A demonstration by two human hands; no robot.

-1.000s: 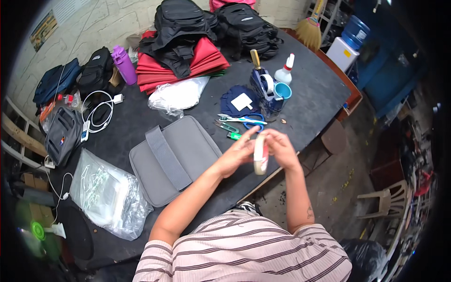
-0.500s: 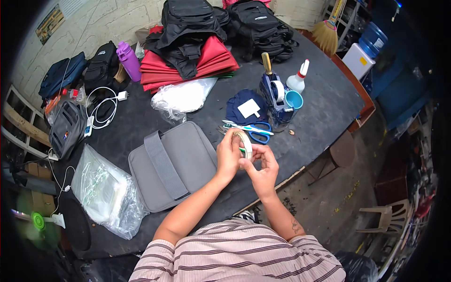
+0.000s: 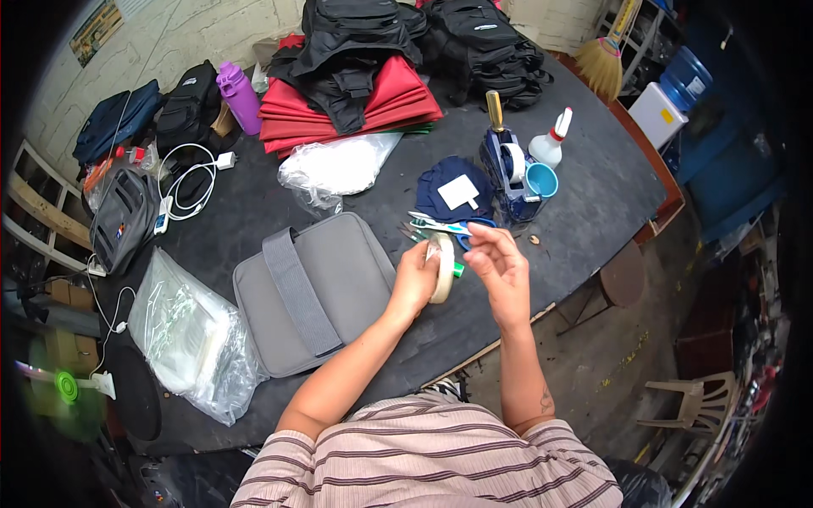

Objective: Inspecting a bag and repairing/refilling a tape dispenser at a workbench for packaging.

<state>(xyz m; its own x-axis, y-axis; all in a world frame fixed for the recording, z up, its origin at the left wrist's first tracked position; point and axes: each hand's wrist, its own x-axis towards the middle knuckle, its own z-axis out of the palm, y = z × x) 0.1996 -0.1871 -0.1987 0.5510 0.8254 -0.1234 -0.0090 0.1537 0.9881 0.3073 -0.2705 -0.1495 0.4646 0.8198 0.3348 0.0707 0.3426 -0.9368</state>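
My left hand (image 3: 415, 281) is closed around a roll of cream masking tape (image 3: 442, 275), held upright on its edge over the table. Just right of the roll, my right hand (image 3: 505, 275) is raised with its fingers loosely bent and apart, touching nothing that I can make out. Behind the roll shows a small green object (image 3: 458, 269), mostly hidden. Scissors with blue handles (image 3: 481, 227) lie just beyond my hands, partly covered by my right fingers. To the left of my left hand lies a grey padded fabric panel (image 3: 339, 275) with a wide strap across it.
Dark blue cloth (image 3: 440, 182) with a white card, a tape dispenser (image 3: 508, 182), a blue cup (image 3: 542, 179) and a spray bottle (image 3: 549, 146) stand beyond. Clear plastic packages (image 3: 195, 343), a white cable (image 3: 199, 190), red folded fabric (image 3: 389, 102) and black backpacks (image 3: 483, 51) occupy the table.
My right hand has come away from the tape roll, moving right and slightly up. The left hand still holds the roll, now turned a little and lower.
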